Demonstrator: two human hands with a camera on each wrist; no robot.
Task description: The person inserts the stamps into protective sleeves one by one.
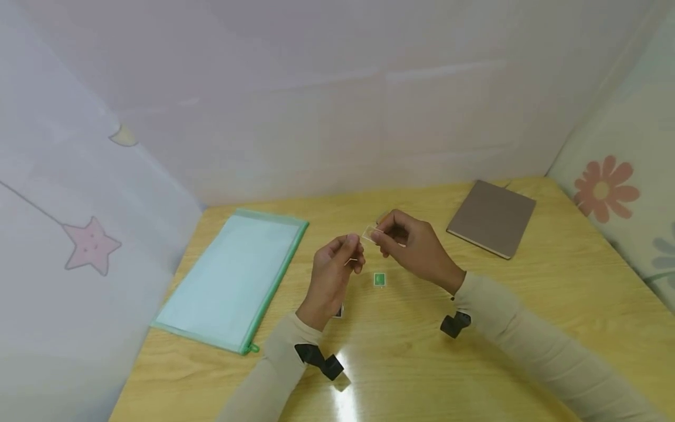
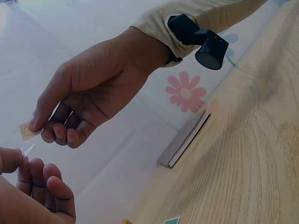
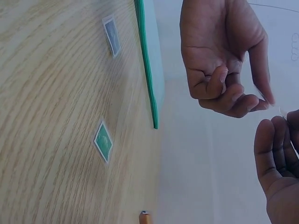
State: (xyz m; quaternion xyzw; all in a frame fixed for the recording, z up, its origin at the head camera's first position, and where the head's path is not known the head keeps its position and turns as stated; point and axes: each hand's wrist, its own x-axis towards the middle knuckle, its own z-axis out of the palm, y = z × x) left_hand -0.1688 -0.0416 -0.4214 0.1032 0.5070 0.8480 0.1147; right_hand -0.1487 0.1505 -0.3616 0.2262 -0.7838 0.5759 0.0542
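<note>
Above the table, my left hand (image 1: 333, 266) and right hand (image 1: 416, 243) come together, fingertips almost meeting. Between thumb and finger, the right hand pinches a small yellowish stamp-like square (image 2: 28, 134) with a pale border. A thin, clear-looking piece (image 2: 29, 150) is pinched in the left fingertips; its kind is too small to tell. Under the hands a green stamp-like square (image 1: 379, 279) with a white border lies flat on the table. A dark one (image 3: 112, 36) lies nearer the left wrist, which partly hides it in the head view.
On the left lies a pale zip pouch (image 1: 232, 278) with green edging. A brown notebook (image 1: 493, 218) rests at the back right. One end of an orange-brown object (image 3: 145, 218) shows on the wooden table (image 1: 422, 369). Cloth walls stand behind and at both sides.
</note>
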